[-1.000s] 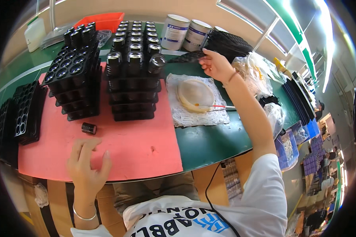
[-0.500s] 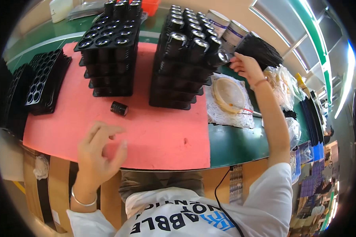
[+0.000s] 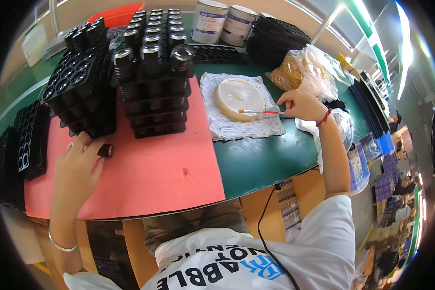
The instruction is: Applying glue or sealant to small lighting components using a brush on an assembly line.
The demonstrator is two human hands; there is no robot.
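Note:
My left hand [image 3: 77, 166] lies on the pink mat [image 3: 154, 179], its fingers closing around a small black cylinder part [image 3: 105, 150]. My right hand [image 3: 302, 105] pinches a thin orange-handled brush [image 3: 257, 112] whose tip rests on the rim of a round shallow dish of pale paste [image 3: 239, 98]. The dish stands on a white patterned sheet [image 3: 239, 126]. Two stacks of black trays [image 3: 152, 72] holding black cylinder parts rise at the far side of the mat.
Two white tubs [image 3: 224, 21] stand at the back. More black trays [image 3: 26, 140] lie at the left edge. Clear bags with yellow contents [image 3: 307, 72] sit right of the dish. A black cable [image 3: 266, 212] hangs off the green table's [image 3: 261, 159] front edge.
My right hand came back from the far trays to the brush by the dish. My left hand slid forward over the mat to the small black part.

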